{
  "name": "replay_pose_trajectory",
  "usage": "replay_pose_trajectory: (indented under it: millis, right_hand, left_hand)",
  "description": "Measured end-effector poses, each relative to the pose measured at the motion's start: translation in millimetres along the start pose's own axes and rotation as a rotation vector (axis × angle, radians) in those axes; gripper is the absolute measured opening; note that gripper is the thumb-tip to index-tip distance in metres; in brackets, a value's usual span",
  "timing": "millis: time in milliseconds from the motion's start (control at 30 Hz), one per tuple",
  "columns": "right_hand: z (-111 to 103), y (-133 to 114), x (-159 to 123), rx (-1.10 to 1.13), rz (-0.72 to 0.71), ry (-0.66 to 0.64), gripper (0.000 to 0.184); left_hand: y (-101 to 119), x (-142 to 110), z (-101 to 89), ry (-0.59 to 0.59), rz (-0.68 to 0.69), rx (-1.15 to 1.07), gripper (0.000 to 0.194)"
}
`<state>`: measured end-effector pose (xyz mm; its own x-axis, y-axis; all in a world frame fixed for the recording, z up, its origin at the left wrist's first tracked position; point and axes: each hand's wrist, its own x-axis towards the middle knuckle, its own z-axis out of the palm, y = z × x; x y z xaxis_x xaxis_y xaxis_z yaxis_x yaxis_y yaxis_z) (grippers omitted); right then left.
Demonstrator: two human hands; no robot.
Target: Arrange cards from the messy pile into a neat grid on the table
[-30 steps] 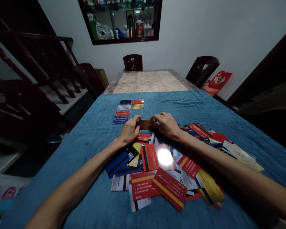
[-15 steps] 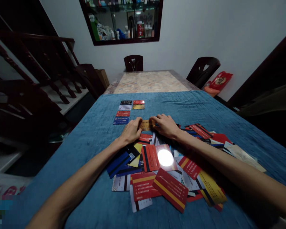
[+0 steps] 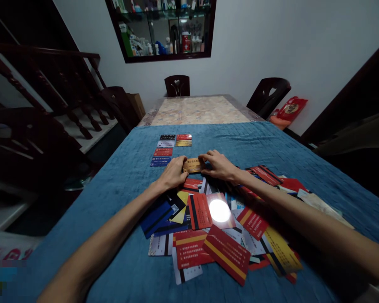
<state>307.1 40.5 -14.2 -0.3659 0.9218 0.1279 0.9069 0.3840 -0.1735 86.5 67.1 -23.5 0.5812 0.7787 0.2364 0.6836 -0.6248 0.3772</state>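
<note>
Far left of the left grip: a dark wooden railing point(image 3: 63, 52). Beyond that grip, slightly to its left: six cards in two columns on the blue cloth point(image 3: 120, 172) that covers the near part of the bench point(image 3: 205, 110). Left column, near to far: blue card point(image 3: 160, 161), red card point(image 3: 163, 152), silver card point(image 3: 166, 144), black card point(image 3: 167, 137). Right column, farther beyond the grip: yellow-gold card point(image 3: 183, 143), then bright red card point(image 3: 183, 136).

Left grip point(image 3: 174, 172): thumb and fingers drawn in on the left end of the gold card point(image 3: 192, 165). The card spans the gap between the two grips, printed face toward the viewer. Whether its lower edge touches the cloth: cannot tell.

Near side of both grips: loose, overlapping card pile point(image 3: 202, 248), mixed colours, running from below the left grip to well right of the right one. A strong light reflection sits on a pinkish card point(image 3: 212, 202) in it.

Right grip point(image 3: 219, 166): fingers curled, tips pinching the card's right end; its wrist passes over the pile. Right of this grip, within the pile: striped red card point(image 3: 265, 175). Far beyond, to the right: dark chair point(image 3: 268, 92), red bag point(image 3: 292, 108).
</note>
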Motion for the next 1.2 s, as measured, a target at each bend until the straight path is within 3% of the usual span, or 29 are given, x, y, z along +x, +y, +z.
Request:
replay_pose_trajectory:
  millis: [533,800,1200]
  right_hand:
    - [-16,3,21,-0.077,-0.018,0.005,0.039]
    - [-13,5,50,-0.030,-0.031,0.011,0.031]
    - [-4,24,105,-0.012,0.007,0.054,0.037]
  left_hand:
    - [-19,22,-12.8,0.010,0.068,0.102,0.038]
    - [-41,45,-19.0,0.005,0.067,0.197,0.035]
    - [-67,88,-29.2,-0.032,-0.018,0.311,0.035]
